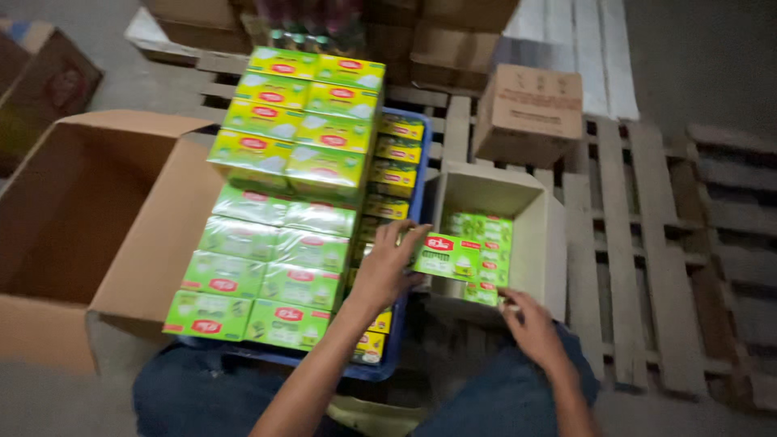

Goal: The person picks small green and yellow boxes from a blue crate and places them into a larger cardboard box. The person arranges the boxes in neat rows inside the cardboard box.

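My left hand (387, 263) grips a small green and yellow packet box (447, 256) by its left end, holding it over a small open cardboard box (537, 243). Inside that box lie more green packets (481, 235). My right hand (530, 324) rests at the near edge of the small box, fingers touching its front rim, with nothing in them. To the left, wrapped bundles of the same green packets (275, 251) are stacked on a blue crate (372, 371).
A large open empty carton (81, 218) stands at the left. A closed brown carton (528, 113) sits on the wooden pallet (623, 243) behind the small box. More cartons (453, 40) are stacked at the back. My knees in blue trousers are at the bottom.
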